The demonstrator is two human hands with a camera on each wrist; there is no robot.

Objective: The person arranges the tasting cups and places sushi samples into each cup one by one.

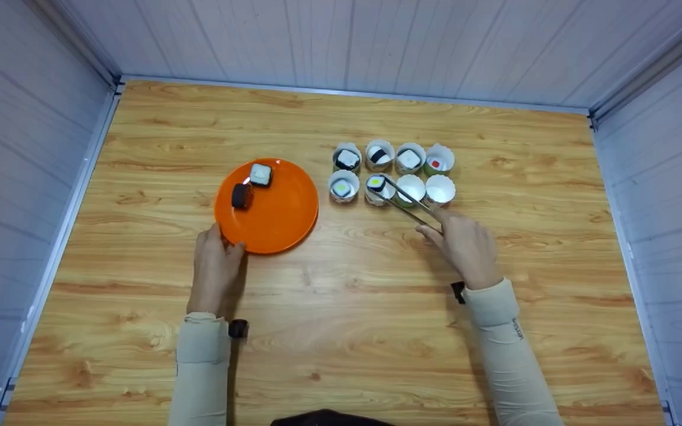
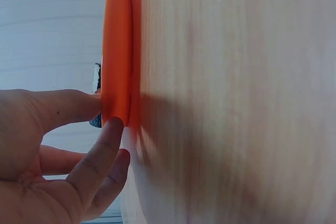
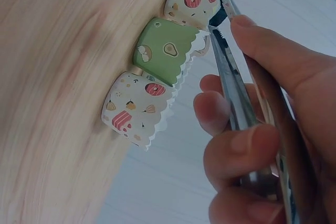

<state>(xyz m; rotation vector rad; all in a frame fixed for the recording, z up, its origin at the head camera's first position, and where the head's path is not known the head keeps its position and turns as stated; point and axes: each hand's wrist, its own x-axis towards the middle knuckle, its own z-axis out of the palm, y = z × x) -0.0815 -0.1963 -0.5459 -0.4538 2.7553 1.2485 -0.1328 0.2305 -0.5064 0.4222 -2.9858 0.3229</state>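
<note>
My left hand [image 1: 215,269] pinches the near-left rim of an orange plate [image 1: 276,219], thumb on one side and fingertip on the other in the left wrist view. On the plate are a white-topped sushi piece [image 1: 261,174] and a dark sushi piece [image 1: 240,196] lying on its side. My right hand [image 1: 468,245] holds metal tongs [image 1: 415,201]. Their tips stand on either side of a sushi roll [image 1: 376,183] with a yellow-green centre, at the mouth of a front-row paper cup [image 1: 381,197]. Whether the tips still squeeze the roll, I cannot tell.
Two rows of paper cups stand beside the plate. The back row and the front-left cup [image 1: 343,187] contain sushi pieces. White insides show in the two front-right cups [image 1: 440,189]. Pale panels [image 1: 329,47] wall the wooden table [image 1: 341,307] at the back and sides.
</note>
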